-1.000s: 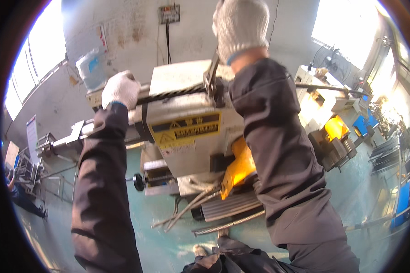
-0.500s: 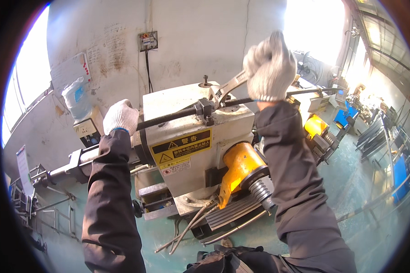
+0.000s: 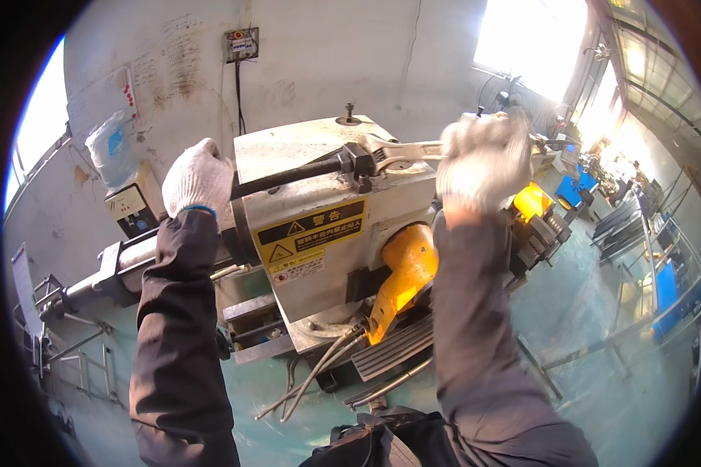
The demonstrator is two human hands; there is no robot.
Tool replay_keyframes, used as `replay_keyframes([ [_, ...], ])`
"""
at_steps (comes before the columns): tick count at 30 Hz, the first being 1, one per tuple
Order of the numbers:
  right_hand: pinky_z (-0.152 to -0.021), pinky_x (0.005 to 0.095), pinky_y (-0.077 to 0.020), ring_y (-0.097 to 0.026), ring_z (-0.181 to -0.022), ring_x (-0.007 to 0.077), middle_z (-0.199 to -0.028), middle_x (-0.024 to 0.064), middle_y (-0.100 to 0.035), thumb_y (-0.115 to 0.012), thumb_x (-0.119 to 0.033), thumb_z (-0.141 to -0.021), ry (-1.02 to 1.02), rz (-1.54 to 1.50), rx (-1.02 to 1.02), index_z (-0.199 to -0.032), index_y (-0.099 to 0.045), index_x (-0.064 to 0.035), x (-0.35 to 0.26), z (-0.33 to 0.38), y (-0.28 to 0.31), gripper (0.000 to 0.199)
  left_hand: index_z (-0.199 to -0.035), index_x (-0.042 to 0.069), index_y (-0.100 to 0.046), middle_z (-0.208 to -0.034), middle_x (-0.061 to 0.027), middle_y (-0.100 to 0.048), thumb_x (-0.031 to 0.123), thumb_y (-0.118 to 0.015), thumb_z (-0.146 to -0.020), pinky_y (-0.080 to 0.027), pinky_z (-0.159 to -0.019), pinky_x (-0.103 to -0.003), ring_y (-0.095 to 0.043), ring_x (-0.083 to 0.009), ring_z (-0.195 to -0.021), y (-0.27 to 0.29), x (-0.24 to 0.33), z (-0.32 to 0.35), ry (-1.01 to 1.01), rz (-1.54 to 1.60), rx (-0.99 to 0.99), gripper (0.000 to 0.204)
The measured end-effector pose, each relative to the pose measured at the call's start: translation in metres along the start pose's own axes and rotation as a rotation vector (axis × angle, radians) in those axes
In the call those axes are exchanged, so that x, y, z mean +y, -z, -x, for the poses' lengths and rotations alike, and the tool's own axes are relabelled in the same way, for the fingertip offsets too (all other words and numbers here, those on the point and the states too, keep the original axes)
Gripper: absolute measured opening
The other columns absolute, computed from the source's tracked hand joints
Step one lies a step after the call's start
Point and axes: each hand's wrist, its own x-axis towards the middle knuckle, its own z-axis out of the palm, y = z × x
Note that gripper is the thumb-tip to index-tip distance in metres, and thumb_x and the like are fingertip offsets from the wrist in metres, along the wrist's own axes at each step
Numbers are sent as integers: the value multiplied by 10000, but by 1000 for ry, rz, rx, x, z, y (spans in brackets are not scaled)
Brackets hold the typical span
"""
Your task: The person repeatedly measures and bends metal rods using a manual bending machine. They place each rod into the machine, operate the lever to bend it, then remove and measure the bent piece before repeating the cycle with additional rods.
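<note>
R hand (image 3: pixel 484 159), white-gloved, blurred, clenches the handle of a silver metal wrench (image 3: pixel 414 151); wrench head's at a dark blocky metal nut (image 3: pixel 357 162) on a black threaded rod (image 3: pixel 288 176), over a white boxy machine (image 3: pixel 276 146). Gloved L hand (image 3: pixel 199 179) grips rod's L part. Wrench prob. hefty, rigid; best hold: handle's far end.

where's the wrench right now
In the head view, the wrench is above and right of centre, its working end beside the dark block on the rod, its handle in the right hand.
</note>
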Motion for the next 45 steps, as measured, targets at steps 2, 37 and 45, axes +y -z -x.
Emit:
replay_keyframes([
  [2,-486,395,-326,-345,-480,183,-624,-25,-374,-665,-425,-1205,52,51,110,-718,-452,-219,4,-19,15,570,-1199,94,-844,-1225,-236,-851,321,-722,-1090,-635,-1049,-539,-794,-463,-1227,4,0,-7,-25,-10,-5,280],
  [37,-925,516,-687,-873,-1017,414,-1012,231,-870,-812,-414,-1037,5,1194,-1180,-1107,-907,-56,232,-64,-40,377,-1147,65,-846,-1120,-226,-863,278,-716,-1032,-636,-981,-508,-830,-440,-1110,3,-4,-12,106,93,-25,275],
  [45,-1080,506,-655,-821,-1210,446,-1227,250,-867,-888,-402,-931,-14,1081,-1045,-1214,-884,-51,164,-37,-18,451,-1168,-10,-764,-1041,4,-706,102,-682,-1071,-541,-898,-307,-647,-132,-972,-13,-56,-26,-90,723,63,169],
])
